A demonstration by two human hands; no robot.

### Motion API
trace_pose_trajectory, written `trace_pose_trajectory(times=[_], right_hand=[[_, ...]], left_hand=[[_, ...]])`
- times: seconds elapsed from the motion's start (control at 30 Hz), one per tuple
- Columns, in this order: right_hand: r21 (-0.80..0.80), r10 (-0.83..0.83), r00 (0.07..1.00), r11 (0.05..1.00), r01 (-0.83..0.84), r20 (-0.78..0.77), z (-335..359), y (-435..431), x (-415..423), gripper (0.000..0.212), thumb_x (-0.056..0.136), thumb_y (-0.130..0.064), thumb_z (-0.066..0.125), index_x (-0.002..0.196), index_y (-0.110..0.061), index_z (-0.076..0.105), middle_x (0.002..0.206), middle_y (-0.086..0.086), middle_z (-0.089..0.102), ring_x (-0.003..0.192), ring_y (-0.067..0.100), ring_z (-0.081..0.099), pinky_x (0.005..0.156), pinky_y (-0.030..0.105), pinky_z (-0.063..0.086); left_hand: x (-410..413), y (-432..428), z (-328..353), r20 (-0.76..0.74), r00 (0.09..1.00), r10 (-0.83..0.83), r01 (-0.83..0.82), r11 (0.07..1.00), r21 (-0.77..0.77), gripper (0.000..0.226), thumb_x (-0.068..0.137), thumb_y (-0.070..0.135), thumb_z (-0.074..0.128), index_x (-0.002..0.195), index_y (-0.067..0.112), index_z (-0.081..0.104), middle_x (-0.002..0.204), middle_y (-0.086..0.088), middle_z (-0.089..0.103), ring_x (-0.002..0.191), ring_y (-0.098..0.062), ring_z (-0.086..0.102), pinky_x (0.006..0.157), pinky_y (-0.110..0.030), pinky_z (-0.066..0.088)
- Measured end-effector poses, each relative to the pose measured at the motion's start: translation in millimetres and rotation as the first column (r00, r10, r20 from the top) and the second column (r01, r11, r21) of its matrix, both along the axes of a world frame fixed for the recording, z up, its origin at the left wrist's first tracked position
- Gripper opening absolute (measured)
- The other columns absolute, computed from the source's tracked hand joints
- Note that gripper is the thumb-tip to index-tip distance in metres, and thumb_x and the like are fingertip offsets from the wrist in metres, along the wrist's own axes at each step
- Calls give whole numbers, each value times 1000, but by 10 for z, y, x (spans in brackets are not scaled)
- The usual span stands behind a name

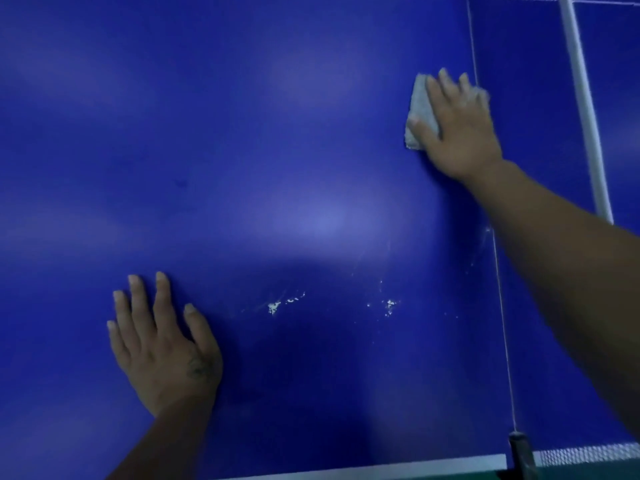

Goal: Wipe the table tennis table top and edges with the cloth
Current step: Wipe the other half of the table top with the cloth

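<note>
The blue tabletop (277,150) is glossy, with soft patches of glare. A thin pale line (498,271) runs across it from far to near. Just left of the line's far part lies a grey cloth (417,112), pressed flat under the right hand (457,133). Left of the line's near part sit two clusters of white flecks (275,306), one close to the line and one further off. Well left of the line, the left hand (162,348) rests palm down, fingers (136,296) straight. A white stripe (381,468) borders the near edge.

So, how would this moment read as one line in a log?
step: wipe top | right hand: flat on cloth | left hand: flat on table | white flecks: right of left hand
</note>
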State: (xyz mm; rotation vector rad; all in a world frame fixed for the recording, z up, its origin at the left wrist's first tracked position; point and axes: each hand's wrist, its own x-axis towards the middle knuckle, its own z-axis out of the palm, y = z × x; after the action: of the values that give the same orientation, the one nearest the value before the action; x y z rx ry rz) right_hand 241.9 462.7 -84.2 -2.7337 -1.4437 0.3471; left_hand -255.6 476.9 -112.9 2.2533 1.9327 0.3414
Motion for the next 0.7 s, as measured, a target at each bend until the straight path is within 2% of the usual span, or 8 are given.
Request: trace_pose_trajectory(times=[0.2, 0.4, 0.53, 0.6, 0.7], right_hand=[[55, -183, 982, 982, 180, 39, -88, -1090, -1023, 71, 113, -59, 23, 171, -18, 14, 179, 5, 13, 165, 32, 8, 133, 58, 7], [6, -175, 984, 984, 175, 5, -142, -1926, -2048, 75, 110, -61, 26, 172, -22, 9, 180, 0, 8, 167, 28, 2, 133, 59, 7], [40, -134, 991, 990, 134, 4, -135, -1544, -1771, 75, 110, -61, 28, 171, -20, 15, 179, 2, 13, 166, 29, 6, 132, 61, 11], [74, -134, 991, 988, 132, 24, -151, -1054, -1386, 74, 111, -60, 28, 170, -18, 20, 178, 5, 17, 165, 32, 10, 132, 61, 12], [110, -221, 975, 970, 219, 4, -171, -136, -802, 74, 110, -63, 24, 171, -21, 17, 179, 3, 14, 166, 30, 6, 133, 58, 5]], left_hand=[[10, 4, 23, 5, 1000, 9, -9, 1000, -28, 60, 110, 39, 37, 167, 20, 36, 179, -5, 22, 168, -24, 11, 135, -54, 10], [6, 9, 17, 11, 1000, 15, -15, 999, -29, 61, 109, 39, 38, 167, 20, 36, 179, -4, 21, 168, -23, 10, 135, -54, 9], [23, 13, 23, 15, 1000, 24, -24, 999, -44, 62, 108, 39, 37, 167, 20, 36, 179, -4, 21, 168, -21, 9, 135, -54, 9], [22, 17, 18, 17, 999, 28, -27, 999, -44, 62, 108, 39, 37, 167, 21, 36, 179, -4, 21, 168, -21, 9, 135, -54, 9], [8, 16, 10, 3, 1000, 18, -17, 999, -29, 61, 109, 40, 37, 167, 20, 36, 179, -4, 21, 168, -22, 9, 135, -52, 8]])
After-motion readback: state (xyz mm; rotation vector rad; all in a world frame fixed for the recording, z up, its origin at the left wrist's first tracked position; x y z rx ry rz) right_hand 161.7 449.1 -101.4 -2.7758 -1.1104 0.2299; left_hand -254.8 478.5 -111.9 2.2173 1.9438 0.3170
